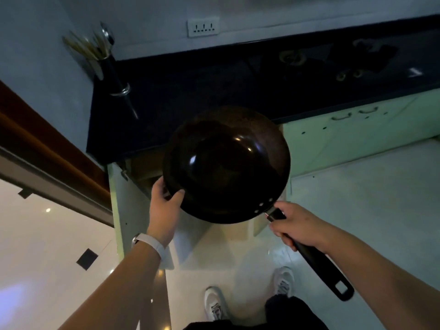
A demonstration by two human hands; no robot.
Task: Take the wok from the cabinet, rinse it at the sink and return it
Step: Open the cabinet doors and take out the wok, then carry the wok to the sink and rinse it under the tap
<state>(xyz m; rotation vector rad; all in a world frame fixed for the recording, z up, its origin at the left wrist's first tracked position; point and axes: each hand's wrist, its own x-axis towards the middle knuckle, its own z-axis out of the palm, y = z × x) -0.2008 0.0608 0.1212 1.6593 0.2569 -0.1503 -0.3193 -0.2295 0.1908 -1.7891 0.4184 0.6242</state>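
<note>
Head view: left hand (164, 210) pinches wok (226, 167) rim (214, 219), right hand (297, 225) clasps handle (319, 260).

1. Our left hand (166, 208) reaches forward and grips the near rim of the wok (226, 163), with the thumb on top and the fingers curled round the outer edge.
2. Our left wrist carries a white band (148, 244). The bare forearm runs down to the lower left.
3. Our right hand (297, 225) is wrapped around the handle (319, 260) close to the bowl, back of the hand upward.
4. Our right forearm is bare and enters from the lower right.
5. Both our arms are extended ahead of us, hands well apart.
</note>
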